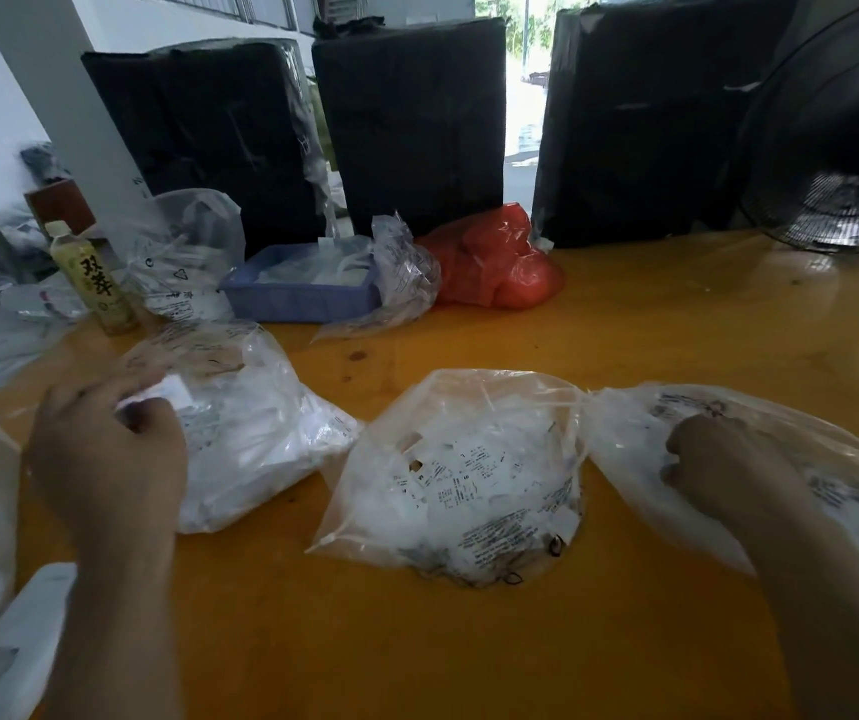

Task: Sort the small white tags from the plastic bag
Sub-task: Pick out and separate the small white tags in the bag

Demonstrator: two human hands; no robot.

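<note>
head view, near edge of the counter (469,641): both forearms reach out over bare orange wood. the right hand (718,459) is inside the right bag (780,459), fingers curled under as if raking up tags; whether they grip any i cannot tell through the film. the left hand (105,449) rests at the left bag (261,433), fingers bent and pinching a small white tag (172,394) at its mouth, likely to drop it there. between them lies the middle bag (469,485), full of printed tags, mouth toward the right bag so the three sit within easy reach as separate piles. further back stand a bottle (92,278), a blue tray (302,293) and a red bag (500,262); black bales (411,122) line the far edge.
</note>
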